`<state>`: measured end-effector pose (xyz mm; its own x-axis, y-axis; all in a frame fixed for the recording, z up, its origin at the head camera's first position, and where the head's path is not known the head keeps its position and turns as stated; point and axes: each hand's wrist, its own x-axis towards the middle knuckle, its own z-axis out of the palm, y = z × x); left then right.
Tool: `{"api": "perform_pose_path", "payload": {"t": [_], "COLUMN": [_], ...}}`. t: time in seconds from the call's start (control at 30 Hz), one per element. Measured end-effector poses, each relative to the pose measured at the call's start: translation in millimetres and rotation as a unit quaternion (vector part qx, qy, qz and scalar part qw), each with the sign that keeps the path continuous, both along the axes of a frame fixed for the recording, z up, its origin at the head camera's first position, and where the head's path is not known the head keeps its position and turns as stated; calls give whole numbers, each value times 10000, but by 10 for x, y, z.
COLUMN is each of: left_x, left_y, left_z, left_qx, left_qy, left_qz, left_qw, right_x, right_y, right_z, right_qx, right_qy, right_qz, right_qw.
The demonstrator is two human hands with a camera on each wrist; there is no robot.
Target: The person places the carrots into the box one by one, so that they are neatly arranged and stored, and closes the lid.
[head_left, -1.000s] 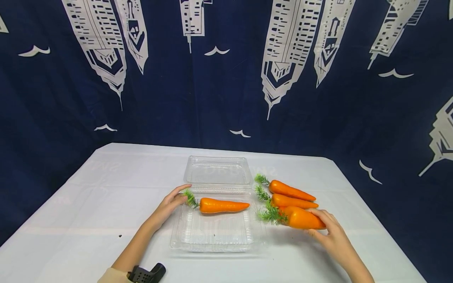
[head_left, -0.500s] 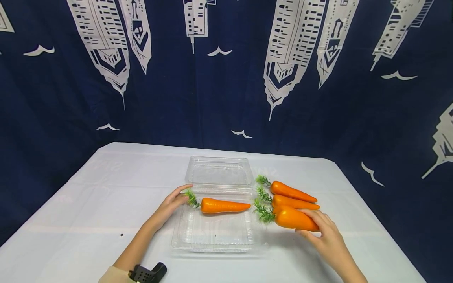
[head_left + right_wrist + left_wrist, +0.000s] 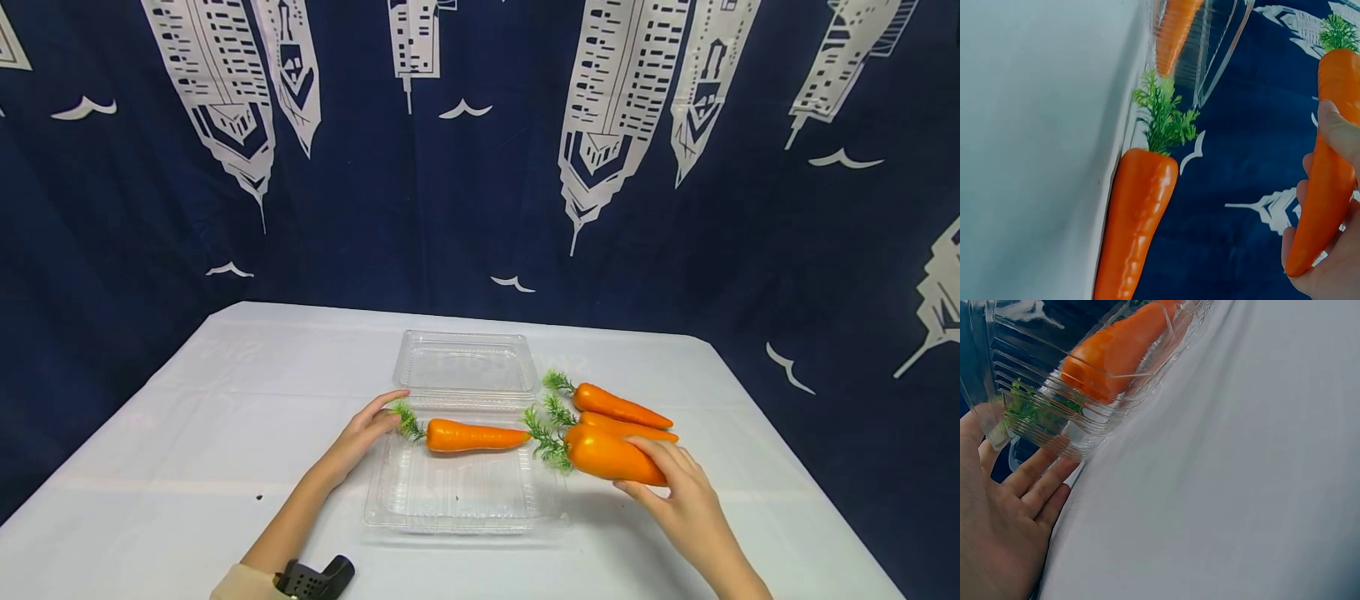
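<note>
My right hand (image 3: 682,492) grips an orange carrot (image 3: 603,454) with leafy green tops, thumb on the near side and fingers on the far side. That carrot is raised off the table, its greens over the right edge of a clear plastic clamshell container (image 3: 450,508). Inside the container another carrot (image 3: 476,437) lies crosswise, tip to the right. At the container's left edge, my left hand (image 3: 356,437) holds the rim near the hinge; in the left wrist view its fingers (image 3: 1038,487) touch the outer wall below the rim.
Behind the container base its lid (image 3: 465,362) lies folded back. Two more carrots (image 3: 622,406) rest on the white table (image 3: 225,417) to the right, partly behind the held one. A dark blue curtain (image 3: 450,208) hangs at the back.
My right hand has moved left with the carrot, bringing its greens from right of the container to its right edge. The left hand has stayed at the container.
</note>
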<state>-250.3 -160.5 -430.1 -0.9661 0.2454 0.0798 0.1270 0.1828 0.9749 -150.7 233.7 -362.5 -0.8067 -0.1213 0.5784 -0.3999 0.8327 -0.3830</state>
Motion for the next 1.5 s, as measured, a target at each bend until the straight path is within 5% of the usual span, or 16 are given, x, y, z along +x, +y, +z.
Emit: {"api": "perform_pose_path", "payload": {"t": [0.73,1.5], "left_x": [-22,-16], "left_y": [-18,-27], "left_z": [-21,-18], "left_qx": [-59,-83], "left_qy": [99,230], "left_qz": [-40,-116], "left_qw": [9999,9996], "right_x": [-155,-307], "right_y": [-343,-770], "right_z": [53,8], "right_qx": [325,656], "right_qy": [354,-245], "right_qz": [565,881], "right_qw": [9972,9936]}}
